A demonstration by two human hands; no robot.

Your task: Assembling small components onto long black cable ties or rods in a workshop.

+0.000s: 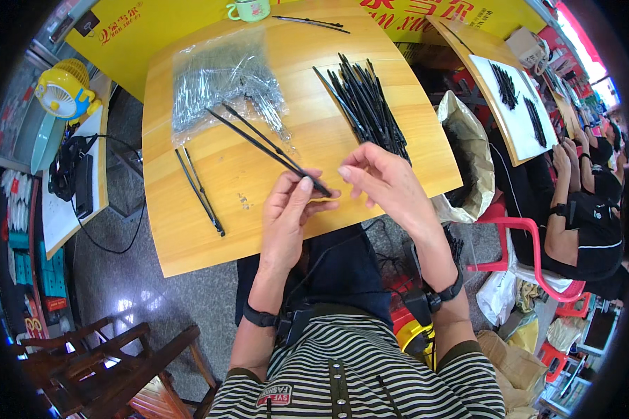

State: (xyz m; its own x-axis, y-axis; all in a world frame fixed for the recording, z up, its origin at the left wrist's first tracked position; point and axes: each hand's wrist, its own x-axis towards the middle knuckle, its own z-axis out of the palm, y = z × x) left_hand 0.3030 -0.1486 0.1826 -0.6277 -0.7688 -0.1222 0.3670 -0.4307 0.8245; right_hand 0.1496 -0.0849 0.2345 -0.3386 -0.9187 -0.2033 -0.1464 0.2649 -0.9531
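My left hand (286,213) is closed around the near end of a pair of thin black rods (255,142), which spread slightly toward their far tips and point up and left over the table. My right hand (388,183) is a short way to the right of that end, thumb and forefinger drawn together; whether something small is between them I cannot make out. Beyond it lies a pile of similar black rods (367,101). Another black pair (201,192) rests at the table's left. A clear plastic bag (223,80) holds many thin silvery metal pieces, some sticking out.
The wooden table (300,70) also bears a green cup (249,10) and a black rod pair (312,24) at its far edge. An open sack (476,153) and a pink chair (531,234) stand right; a yellow fan (64,94) stands left. Other people sit at the far right.
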